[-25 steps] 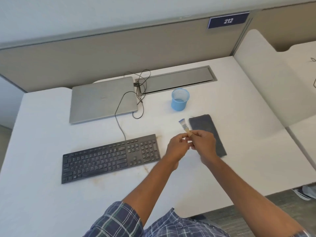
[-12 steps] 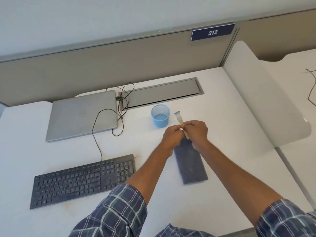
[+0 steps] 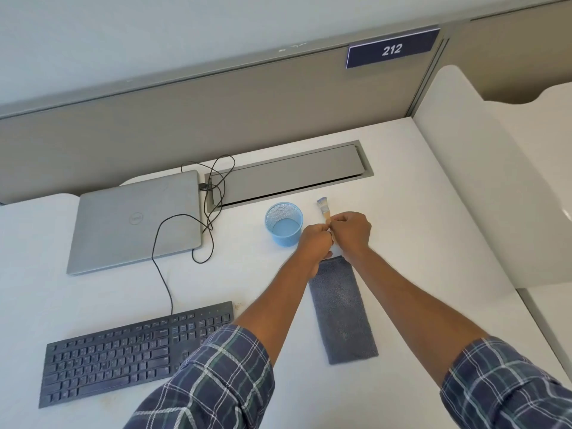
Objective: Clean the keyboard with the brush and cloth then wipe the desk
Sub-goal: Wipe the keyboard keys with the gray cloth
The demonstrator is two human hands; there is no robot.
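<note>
A: Where was the brush [image 3: 324, 209] when you looked?

B: Up off the desk [image 3: 418, 243], just right of the blue mesh cup [image 3: 284, 224]. Its bristles pointed away from the person, towards the grey hatch [image 3: 291, 174] at the back. Only the bristles and a bit of the wooden handle showed above the fingers.

A: Which hand had it?

B: Both, as far as I could see. The right hand [image 3: 353, 232] was curled round the handle. The left hand [image 3: 315, 239] was pressed up against it, knuckle to knuckle, with its fingers curled in and pinching the handle's near end. The two fists were touching.

A: And the cloth [image 3: 340, 308]?

B: It lay flat on the desk, a dark grey strip folded long. It sat between the two forearms, and its far end was under the wrists. Nobody was touching it.

A: The keyboard [image 3: 130, 351]?

B: It was black, and it sat well to the left, near the front edge and a bit askew. The left sleeve [image 3: 216, 376], a blue check, covered its right end.

A: Anything else on there?

B: A closed silver laptop [image 3: 136, 221] behind the keyboard. A thin black cable [image 3: 161, 252] looped past the laptop's right edge and ran down to the keyboard. A sign [image 3: 391, 49] on the partition read 212.
</note>
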